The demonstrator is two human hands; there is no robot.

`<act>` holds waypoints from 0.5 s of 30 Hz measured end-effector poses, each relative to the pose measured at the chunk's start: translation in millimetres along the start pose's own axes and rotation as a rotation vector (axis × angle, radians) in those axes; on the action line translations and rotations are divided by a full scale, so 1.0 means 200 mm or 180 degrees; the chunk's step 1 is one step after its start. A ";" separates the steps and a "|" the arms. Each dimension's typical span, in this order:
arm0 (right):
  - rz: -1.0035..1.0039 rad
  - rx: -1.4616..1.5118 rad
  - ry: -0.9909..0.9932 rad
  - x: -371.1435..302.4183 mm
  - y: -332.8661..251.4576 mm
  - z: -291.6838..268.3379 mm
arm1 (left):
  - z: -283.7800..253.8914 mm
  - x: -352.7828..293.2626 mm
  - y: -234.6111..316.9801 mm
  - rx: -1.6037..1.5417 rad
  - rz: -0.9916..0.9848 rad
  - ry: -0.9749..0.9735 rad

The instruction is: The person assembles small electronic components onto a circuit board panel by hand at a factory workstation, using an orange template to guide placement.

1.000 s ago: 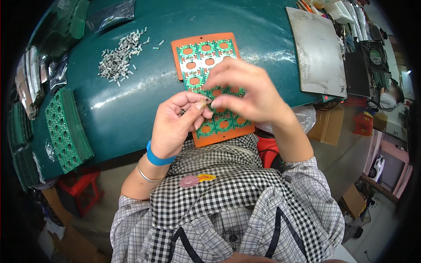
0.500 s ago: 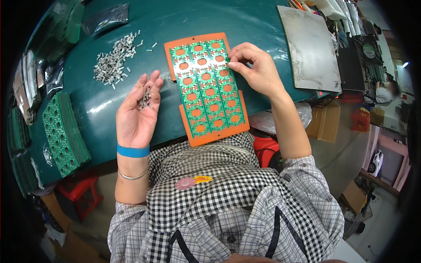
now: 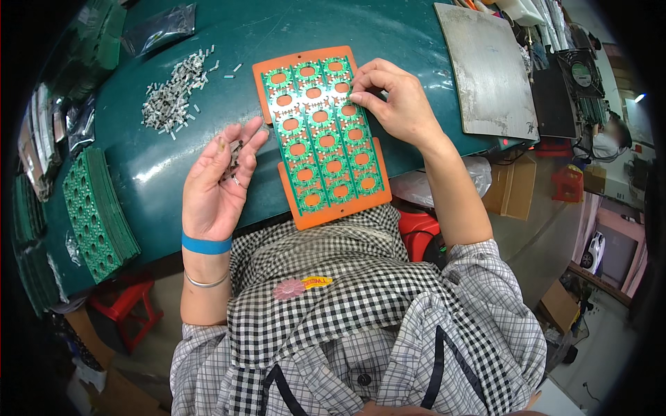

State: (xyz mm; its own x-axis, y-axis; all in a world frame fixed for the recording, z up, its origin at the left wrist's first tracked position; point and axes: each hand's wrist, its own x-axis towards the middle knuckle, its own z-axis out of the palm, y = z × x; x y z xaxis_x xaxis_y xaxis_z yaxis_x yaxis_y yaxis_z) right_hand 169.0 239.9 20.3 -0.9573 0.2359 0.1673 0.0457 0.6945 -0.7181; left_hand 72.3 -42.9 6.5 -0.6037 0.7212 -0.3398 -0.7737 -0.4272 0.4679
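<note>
A green circuit board panel (image 3: 329, 154) with rows of oval cut-outs lies on an orange carrier plate (image 3: 379, 200). At the panel's upper right edge is my right hand (image 3: 402, 107), thumb and forefinger pinched together over the right column. Whatever sits between those fingertips is too small to make out. My left hand (image 3: 214, 191), palm up beside the panel, cups several small metallic parts (image 3: 236, 166) against its curled fingers, the thumb close to them. Farther left, a loose pile of similar small silvery parts (image 3: 173, 93) rests on the green tabletop.
A stack of green boards (image 3: 97, 215) stands at the table's left edge, near bagged items (image 3: 41, 142). A dark plastic pouch (image 3: 159, 31) lies at the far left. To the right are a grey metal plate (image 3: 485, 73) and a black fan (image 3: 583, 75). Red stools (image 3: 128, 305) stand below.
The whole view has shifted slightly. My left thumb and fingers have moved around the small parts in the palm. My right hand stays pinched at the panel's upper right.
</note>
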 end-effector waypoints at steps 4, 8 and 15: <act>-0.0239 -0.0212 0.0071 0.01 0.01 0.01 | -0.04 -0.01 0.00 -0.0013 -0.0108 -0.0172; -0.0627 -0.0250 0.0141 0.03 0.02 0.01 | -0.03 -0.01 -0.03 0.0050 -0.0112 -0.0253; -0.0719 -0.0346 0.0161 0.03 0.05 0.03 | 0.04 -0.01 -0.02 0.0285 -0.0084 -0.0056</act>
State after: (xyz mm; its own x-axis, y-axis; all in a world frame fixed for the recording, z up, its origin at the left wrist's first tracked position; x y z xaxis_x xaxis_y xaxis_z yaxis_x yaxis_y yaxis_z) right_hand 162.3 244.2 10.3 -0.9313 0.0984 0.3508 -0.1347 0.8017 -0.5824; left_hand 78.3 -38.2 11.4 -0.5792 0.7414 -0.3391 -0.7685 -0.3578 0.5304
